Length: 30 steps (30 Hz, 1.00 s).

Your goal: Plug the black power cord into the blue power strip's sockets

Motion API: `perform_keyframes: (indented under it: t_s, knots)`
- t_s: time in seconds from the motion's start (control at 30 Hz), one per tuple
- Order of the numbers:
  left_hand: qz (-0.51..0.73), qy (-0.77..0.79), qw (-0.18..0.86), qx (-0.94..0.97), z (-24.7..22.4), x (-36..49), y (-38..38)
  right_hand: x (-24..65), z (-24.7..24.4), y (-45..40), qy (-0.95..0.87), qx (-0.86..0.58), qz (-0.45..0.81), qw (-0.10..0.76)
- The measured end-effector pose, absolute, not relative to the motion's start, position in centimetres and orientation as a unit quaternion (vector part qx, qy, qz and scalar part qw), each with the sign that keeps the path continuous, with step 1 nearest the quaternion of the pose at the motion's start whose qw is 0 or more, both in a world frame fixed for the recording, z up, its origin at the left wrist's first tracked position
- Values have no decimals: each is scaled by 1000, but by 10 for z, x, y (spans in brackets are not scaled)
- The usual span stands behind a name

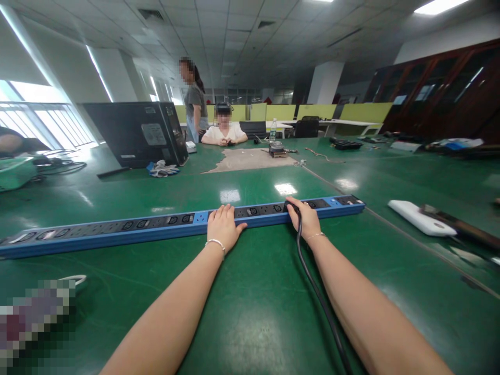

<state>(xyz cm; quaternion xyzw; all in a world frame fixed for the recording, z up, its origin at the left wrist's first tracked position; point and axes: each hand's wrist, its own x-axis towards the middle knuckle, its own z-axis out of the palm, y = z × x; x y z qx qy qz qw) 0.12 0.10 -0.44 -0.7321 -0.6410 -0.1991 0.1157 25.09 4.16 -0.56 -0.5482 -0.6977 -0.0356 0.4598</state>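
A long blue-and-black power strip (156, 225) lies across the green table, with rows of sockets on its upper face. My left hand (224, 227) is laid over its middle, fingers across the top and thumb along the near side, gripping it. Farther right, my right hand (307, 219) is closed around a black plug (289, 205) at the sockets; how deep the plug sits is hidden by my fingers. From the plug, a black power cord (312, 276) runs down toward me, beside my right forearm.
A white device (420, 217) lies at right, a blurred object (35, 317) at near left. Beyond the strip are a black computer case (136, 134), gloves (163, 169), a brown sheet (250, 159) and a bottle (273, 130). One person sits across the table; another stands behind.
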Motion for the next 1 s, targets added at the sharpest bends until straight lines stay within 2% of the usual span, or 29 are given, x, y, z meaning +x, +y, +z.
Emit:
perform_keyframes:
  t_s: [0.07,0.17,0.23,0.47,0.83,1.0]
  knots:
    - [-198,-642,114,-732,-5,1,2,252,-3,45,-670,-533,-14,517]
    - [-196,-643,114,-731,-6,0,3,272,5,53,-543,-526,-15,655]
    - [-196,-642,115,-733,-6,0,3,295,7,58,-491,-521,-16,698]
    - [-201,-640,117,-733,-4,1,1,355,-10,72,-500,-550,50,667]
    - [-194,-640,120,-734,-4,1,1,360,-5,62,-603,-625,-19,496]
    - [-193,-640,125,-733,-5,1,1,358,-13,60,-600,-622,-16,502]
